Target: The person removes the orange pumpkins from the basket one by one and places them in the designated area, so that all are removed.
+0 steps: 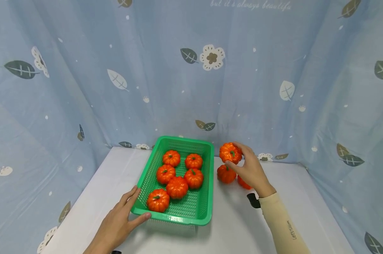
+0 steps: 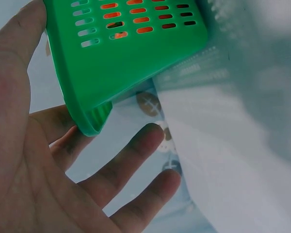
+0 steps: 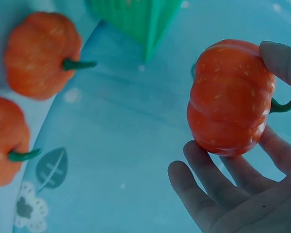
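Note:
A small orange toy pumpkin (image 1: 230, 153) with a green stem is pinched between the thumb and fingers of my right hand (image 1: 251, 171), raised to the right of a green plastic basket (image 1: 207, 208). In the right wrist view the held pumpkin (image 3: 231, 97) shows its ribbed side. Several similar pumpkins (image 1: 177, 187) lie inside the basket. My left hand (image 1: 116, 220) is at the basket's near left corner, thumb and fingers spread along the rim; in the left wrist view the fingers are extended around the corner (image 2: 89, 121).
Below the right hand, two more pumpkins rest on the white table: one (image 1: 226, 174) next to the basket, another (image 1: 243, 182) partly hidden by the hand. A blue curtain (image 1: 166, 88) with leaf and flower prints surrounds the table's back and sides.

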`<state>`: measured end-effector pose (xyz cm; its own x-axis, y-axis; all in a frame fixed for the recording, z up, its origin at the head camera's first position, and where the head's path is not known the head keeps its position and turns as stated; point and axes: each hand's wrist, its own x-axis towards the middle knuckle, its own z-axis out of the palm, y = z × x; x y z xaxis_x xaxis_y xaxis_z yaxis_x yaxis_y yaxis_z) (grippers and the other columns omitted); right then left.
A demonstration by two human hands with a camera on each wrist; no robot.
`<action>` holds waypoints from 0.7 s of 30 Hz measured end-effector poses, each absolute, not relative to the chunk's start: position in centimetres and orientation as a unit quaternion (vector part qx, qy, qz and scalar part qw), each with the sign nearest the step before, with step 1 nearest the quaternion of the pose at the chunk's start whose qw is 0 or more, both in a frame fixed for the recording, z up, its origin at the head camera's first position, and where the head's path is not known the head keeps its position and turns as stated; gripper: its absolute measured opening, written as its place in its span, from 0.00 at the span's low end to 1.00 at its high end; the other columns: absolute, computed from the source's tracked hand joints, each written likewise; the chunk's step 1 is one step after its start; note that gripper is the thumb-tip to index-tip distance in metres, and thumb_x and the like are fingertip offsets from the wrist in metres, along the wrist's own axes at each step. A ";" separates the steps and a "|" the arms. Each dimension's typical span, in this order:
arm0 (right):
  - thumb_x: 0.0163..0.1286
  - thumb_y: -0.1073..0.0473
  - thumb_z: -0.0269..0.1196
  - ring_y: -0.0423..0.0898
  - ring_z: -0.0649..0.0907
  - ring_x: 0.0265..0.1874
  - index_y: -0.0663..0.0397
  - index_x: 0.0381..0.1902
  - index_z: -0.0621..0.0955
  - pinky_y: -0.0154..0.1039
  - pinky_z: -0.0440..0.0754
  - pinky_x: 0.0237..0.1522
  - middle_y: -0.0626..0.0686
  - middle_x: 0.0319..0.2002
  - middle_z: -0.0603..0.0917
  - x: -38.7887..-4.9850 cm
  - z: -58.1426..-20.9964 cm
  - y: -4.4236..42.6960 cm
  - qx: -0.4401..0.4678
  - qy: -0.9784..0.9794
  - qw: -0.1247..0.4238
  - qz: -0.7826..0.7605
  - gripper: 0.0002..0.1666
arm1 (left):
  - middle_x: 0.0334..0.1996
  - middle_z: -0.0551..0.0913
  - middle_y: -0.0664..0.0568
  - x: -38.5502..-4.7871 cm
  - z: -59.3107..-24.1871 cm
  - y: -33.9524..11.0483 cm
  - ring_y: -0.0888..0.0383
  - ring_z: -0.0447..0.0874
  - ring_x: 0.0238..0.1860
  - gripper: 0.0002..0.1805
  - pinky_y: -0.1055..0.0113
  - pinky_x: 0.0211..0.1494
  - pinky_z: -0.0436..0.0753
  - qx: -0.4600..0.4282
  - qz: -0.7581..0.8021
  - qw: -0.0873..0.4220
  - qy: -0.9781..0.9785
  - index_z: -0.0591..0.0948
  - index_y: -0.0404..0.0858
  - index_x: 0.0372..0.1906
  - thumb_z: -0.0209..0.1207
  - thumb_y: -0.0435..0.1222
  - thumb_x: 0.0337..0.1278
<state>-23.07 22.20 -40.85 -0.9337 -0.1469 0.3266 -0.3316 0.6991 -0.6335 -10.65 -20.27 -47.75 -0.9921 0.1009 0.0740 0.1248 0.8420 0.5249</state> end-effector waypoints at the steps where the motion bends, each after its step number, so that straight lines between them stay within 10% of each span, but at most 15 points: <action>1: 0.66 0.50 0.73 0.58 0.72 0.66 0.51 0.76 0.67 0.61 0.72 0.65 0.59 0.71 0.68 -22.9 -41.0 22.5 0.127 -0.913 0.127 0.367 0.45 | 0.78 0.59 0.48 -10.6 -47.8 -20.3 0.34 0.69 0.69 0.55 0.31 0.58 0.73 -0.059 -0.275 0.021 -0.959 0.61 0.43 0.80 0.56 0.73 0.55; 21: 0.67 0.50 0.72 0.68 0.72 0.62 0.61 0.75 0.64 0.70 0.73 0.58 0.70 0.67 0.68 -19.5 -44.7 31.6 0.042 -0.936 0.144 0.318 0.47 | 0.78 0.58 0.47 -10.9 -47.7 -20.3 0.35 0.70 0.68 0.56 0.32 0.57 0.74 -0.061 -0.271 0.008 -0.961 0.60 0.43 0.80 0.55 0.73 0.55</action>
